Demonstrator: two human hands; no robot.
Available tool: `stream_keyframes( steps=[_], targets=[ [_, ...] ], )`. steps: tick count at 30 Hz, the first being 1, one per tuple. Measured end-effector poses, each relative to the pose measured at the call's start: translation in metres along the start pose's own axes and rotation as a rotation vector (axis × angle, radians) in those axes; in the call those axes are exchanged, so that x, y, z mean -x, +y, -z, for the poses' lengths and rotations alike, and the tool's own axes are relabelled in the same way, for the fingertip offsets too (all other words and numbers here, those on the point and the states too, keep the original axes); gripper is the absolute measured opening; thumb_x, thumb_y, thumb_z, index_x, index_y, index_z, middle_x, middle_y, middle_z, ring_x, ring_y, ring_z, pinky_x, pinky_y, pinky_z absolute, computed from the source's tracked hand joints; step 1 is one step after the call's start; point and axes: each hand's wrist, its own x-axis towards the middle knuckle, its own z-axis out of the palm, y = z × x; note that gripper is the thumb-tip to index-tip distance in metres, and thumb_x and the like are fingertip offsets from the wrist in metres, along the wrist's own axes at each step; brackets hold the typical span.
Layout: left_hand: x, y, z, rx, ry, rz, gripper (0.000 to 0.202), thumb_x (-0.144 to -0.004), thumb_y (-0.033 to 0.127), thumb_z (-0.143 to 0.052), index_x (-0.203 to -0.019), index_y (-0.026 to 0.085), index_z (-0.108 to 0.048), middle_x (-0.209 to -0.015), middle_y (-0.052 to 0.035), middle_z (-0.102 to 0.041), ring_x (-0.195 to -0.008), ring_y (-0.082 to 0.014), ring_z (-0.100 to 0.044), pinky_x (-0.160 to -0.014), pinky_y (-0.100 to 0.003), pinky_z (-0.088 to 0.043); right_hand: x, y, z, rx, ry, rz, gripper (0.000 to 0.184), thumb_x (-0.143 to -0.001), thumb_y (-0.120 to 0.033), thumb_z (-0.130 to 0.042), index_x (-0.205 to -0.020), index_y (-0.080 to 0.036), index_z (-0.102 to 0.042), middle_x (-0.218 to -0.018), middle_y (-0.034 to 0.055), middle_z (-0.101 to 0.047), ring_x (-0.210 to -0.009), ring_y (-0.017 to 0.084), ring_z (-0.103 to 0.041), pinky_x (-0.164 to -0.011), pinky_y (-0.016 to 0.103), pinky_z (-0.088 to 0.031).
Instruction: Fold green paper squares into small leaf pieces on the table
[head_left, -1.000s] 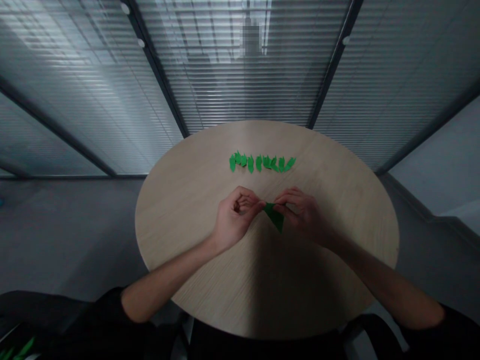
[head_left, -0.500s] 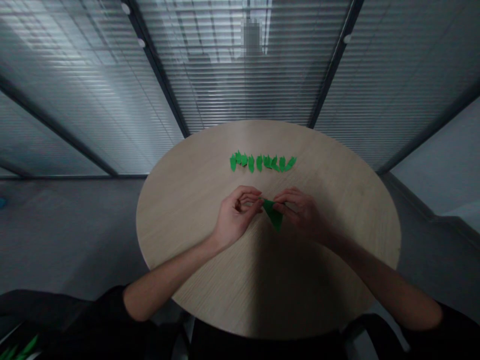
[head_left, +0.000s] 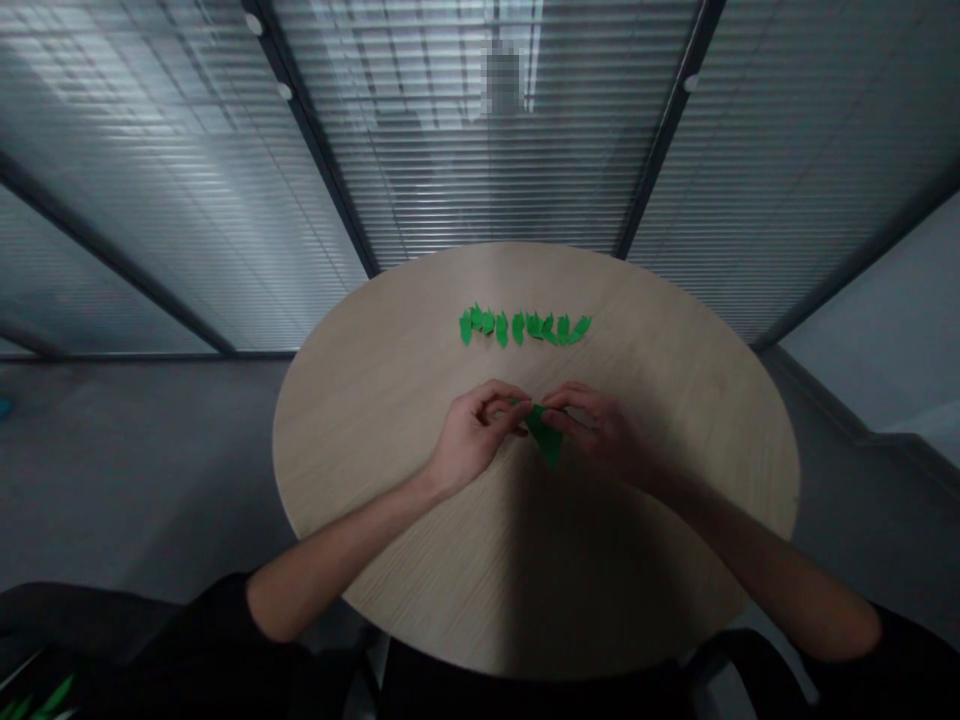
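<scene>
A small green folded paper piece (head_left: 545, 437) is pinched between both hands just above the round wooden table (head_left: 375, 420). My left hand (head_left: 474, 433) grips its left corner with curled fingers. My right hand (head_left: 600, 430) holds its right side, fingers closed over the top edge. The paper's pointed tip hangs down toward me. Farther back on the table lies a row of several small green folded paper shapes (head_left: 523, 325), side by side.
Glass walls with horizontal blinds (head_left: 480, 150) and dark frames stand behind the table. Grey floor surrounds it. More green paper (head_left: 41, 700) shows at the bottom left corner, beside my dark sleeve.
Both hands have drawn slightly closer together around the green paper, and the left fingers have shifted over its corner. The row of folded shapes is unchanged.
</scene>
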Motion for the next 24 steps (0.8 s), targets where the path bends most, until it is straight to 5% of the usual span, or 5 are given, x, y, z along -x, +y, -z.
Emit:
stream_keyframes(
  steps=[5,8,11,14,24],
  targets=[
    [-0.007,0.001,0.004,0.236,0.099,0.104,0.028,-0.075,0.032,-0.090,-0.086,0.014,-0.071,-0.075,-0.0015,-0.075,-0.065,-0.0118,-0.071,-0.063,-0.021,-0.062,0.001,0.000,-0.001,-0.193,0.132,-0.157,0.032,-0.107,-0.044,-0.047,-0.119,-0.023,-0.069,-0.107,0.0077,-0.076,-0.099,0.022,-0.074,-0.093,0.040,-0.059],
    [-0.009,0.003,0.004,0.369,0.150,0.198,0.019,-0.078,0.022,-0.087,-0.083,0.012,-0.071,-0.073,-0.0006,-0.073,-0.066,-0.0101,-0.070,-0.063,-0.018,-0.062,0.004,0.002,-0.002,-0.247,0.120,-0.137,0.034,-0.100,-0.042,-0.061,-0.130,-0.025,-0.061,-0.119,0.0103,-0.073,-0.105,0.024,-0.074,-0.096,0.044,-0.061],
    [-0.010,0.005,0.001,0.462,0.178,0.301,0.010,-0.083,0.012,-0.080,-0.082,0.011,-0.070,-0.071,-0.0001,-0.071,-0.061,-0.0075,-0.068,-0.062,-0.016,-0.061,0.007,0.002,-0.007,-0.194,0.108,-0.026,0.056,-0.088,-0.038,-0.079,-0.136,-0.027,-0.052,-0.135,0.0129,-0.064,-0.114,0.026,-0.072,-0.099,0.046,-0.061],
    [-0.008,0.005,-0.002,0.490,0.167,0.364,0.009,-0.086,0.008,-0.075,-0.082,0.011,-0.067,-0.072,-0.0004,-0.070,-0.059,-0.0067,-0.068,-0.060,-0.015,-0.060,0.010,0.002,-0.014,-0.113,0.146,0.014,0.065,-0.083,-0.038,-0.084,-0.136,-0.028,-0.048,-0.126,0.0112,-0.069,-0.105,0.025,-0.075,-0.092,0.044,-0.063],
    [-0.004,-0.010,0.004,0.278,-0.015,0.266,0.028,-0.087,0.028,-0.080,-0.102,0.016,-0.060,-0.086,-0.0050,-0.075,-0.076,-0.0161,-0.075,-0.068,-0.026,-0.061,0.008,-0.013,-0.006,0.170,0.202,0.080,0.018,-0.091,-0.025,-0.069,-0.107,-0.025,-0.061,-0.094,0.0032,-0.073,-0.078,0.017,-0.070,-0.072,0.030,-0.057]
  ],
)
